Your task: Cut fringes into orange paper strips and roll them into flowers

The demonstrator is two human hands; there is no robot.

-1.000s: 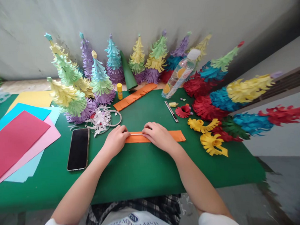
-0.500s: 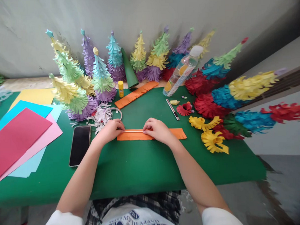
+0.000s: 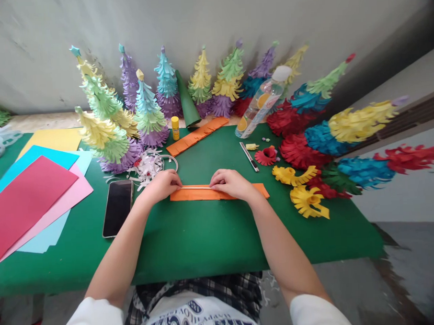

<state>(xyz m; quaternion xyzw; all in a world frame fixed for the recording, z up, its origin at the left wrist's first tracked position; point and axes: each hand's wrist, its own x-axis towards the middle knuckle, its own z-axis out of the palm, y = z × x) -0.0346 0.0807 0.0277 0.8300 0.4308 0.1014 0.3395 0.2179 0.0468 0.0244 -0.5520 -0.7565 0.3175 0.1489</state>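
Taking twelve o'clock as toward the wall (image 3: 210,14), the orange paper strip (image 3: 204,193) lies on the green table (image 3: 206,244), its long axis running nine to three. A slim white strip (image 3: 196,187) runs parallel along its twelve o'clock edge. The left hand (image 3: 166,186) pinches this near the nine o'clock end; the right hand (image 3: 232,183), also pinching, is nearer the orange middle. At one o'clock, the plastic bottle (image 3: 259,108) bears orange-slice pictures; its wording and the eleven o'clock glue stick's (image 3: 175,129) are illegible. "HAPPY" reads on the T-shirt (image 3: 198,324) at six.
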